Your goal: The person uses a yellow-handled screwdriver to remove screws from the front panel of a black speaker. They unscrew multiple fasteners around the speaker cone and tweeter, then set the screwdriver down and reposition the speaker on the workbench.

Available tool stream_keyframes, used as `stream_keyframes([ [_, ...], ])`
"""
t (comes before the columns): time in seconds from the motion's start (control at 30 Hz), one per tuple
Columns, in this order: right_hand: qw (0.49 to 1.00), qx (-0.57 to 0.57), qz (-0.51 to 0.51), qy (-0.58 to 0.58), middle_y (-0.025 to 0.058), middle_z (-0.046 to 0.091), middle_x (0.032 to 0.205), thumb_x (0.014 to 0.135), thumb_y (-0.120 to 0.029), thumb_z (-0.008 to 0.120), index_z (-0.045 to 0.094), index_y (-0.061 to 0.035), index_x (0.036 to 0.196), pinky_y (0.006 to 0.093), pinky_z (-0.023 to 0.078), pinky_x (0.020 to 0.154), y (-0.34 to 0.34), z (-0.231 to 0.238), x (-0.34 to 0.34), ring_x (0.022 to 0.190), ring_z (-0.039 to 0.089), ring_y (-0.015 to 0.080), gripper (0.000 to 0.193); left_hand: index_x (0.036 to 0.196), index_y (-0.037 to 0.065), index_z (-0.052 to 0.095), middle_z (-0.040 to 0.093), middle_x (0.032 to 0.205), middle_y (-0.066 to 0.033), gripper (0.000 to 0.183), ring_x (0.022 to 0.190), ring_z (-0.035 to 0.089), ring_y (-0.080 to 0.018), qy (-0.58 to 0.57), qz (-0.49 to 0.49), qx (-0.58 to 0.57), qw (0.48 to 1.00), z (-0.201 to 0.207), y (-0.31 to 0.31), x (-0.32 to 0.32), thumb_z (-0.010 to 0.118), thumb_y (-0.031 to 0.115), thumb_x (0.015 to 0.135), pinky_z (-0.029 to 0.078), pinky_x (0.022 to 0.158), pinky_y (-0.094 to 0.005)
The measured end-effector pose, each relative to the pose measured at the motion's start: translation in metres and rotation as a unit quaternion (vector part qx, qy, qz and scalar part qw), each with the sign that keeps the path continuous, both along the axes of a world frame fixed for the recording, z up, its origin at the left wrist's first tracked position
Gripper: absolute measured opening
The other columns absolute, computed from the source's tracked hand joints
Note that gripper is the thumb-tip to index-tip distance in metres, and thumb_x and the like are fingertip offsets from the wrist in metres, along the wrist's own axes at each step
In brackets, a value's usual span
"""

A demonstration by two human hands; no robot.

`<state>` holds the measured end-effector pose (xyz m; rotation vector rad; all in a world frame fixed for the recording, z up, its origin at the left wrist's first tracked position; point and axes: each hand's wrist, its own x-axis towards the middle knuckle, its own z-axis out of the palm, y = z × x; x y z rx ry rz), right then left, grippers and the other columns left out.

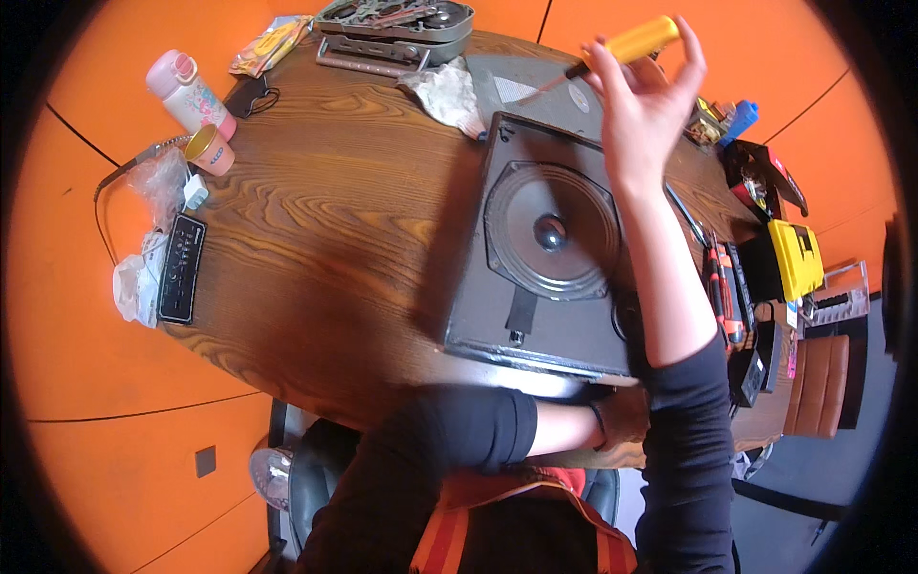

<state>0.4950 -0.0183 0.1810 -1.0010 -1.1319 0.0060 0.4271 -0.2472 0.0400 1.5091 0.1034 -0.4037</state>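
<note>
My right hand [643, 110] is raised over the far right corner of a black speaker cabinet [478, 287]. Its fingers grip the yellow handle of a screwdriver [643, 40], whose thin shaft slants down to the left. The cabinet lies on the table with its round speaker cone [552, 232] facing up. A short black strip [521, 312] sits on the panel below the cone. My left forearm reaches across to the right, and my left hand [623, 415] is in shadow by the cabinet's near edge. Its fingers cannot be made out.
Behind the cabinet lie a grey mat [507, 77], a crumpled cloth [445, 96] and an open tool case [402, 33]. Red-handled tools [717, 287] and a yellow box [796, 258] stand to the right. At the left are a bottle [186, 91], a paper cup [210, 151] and a black device [182, 268].
</note>
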Motion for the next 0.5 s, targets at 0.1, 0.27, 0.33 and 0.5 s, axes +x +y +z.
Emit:
stream_keyframes([
  [0.1,0.998,0.028,0.037,0.043,0.0169,0.066,0.099,0.084,0.003,0.068,0.022,-0.0146,0.142,0.0255,0.058,0.07,-0.008,-0.009,0.011,0.089,0.069,0.02,0.076,0.145,0.012,0.035,0.04,0.146,-0.0138,0.062,0.138,0.031,-0.0278,0.163,0.086,-0.264,0.947,-0.006,-0.002,0.003,0.048,0.037,0.09,0.018,0.114,-0.0455],
  [0.27,0.999,-0.011,0.03,0.037,0.0189,0.066,0.103,0.086,0.002,0.068,0.022,-0.0133,0.142,0.0257,0.058,0.072,-0.01,-0.012,0.012,0.093,0.069,0.0209,0.074,0.143,0.011,0.037,0.042,0.144,-0.0146,0.059,0.135,0.034,-0.0284,0.283,0.175,-0.41,0.849,-0.005,-0.009,0.003,0.048,0.036,0.091,0.021,0.112,-0.045],
  [0.33,0.999,-0.027,0.022,0.004,0.0212,0.065,0.107,0.088,0.0,0.066,0.022,-0.0141,0.142,0.0294,0.059,0.075,-0.009,-0.014,0.012,0.097,0.069,0.0259,0.071,0.143,0.011,0.038,0.043,0.143,-0.0149,0.059,0.134,0.035,-0.0287,0.306,0.191,-0.431,0.827,-0.004,-0.012,0.004,0.048,0.036,0.091,0.022,0.111,-0.0448],
  [0.5,0.999,-0.038,0.039,-0.002,0.0223,0.065,0.11,0.089,-0.001,0.065,0.022,-0.0139,0.142,0.0307,0.059,0.077,-0.005,-0.022,0.019,0.101,0.068,0.0286,0.069,0.141,0.009,0.04,0.045,0.141,-0.0157,0.056,0.131,0.037,-0.0293,0.336,0.206,-0.463,0.794,0.0,-0.014,0.006,0.048,0.035,0.092,0.025,0.11,-0.0443],
])
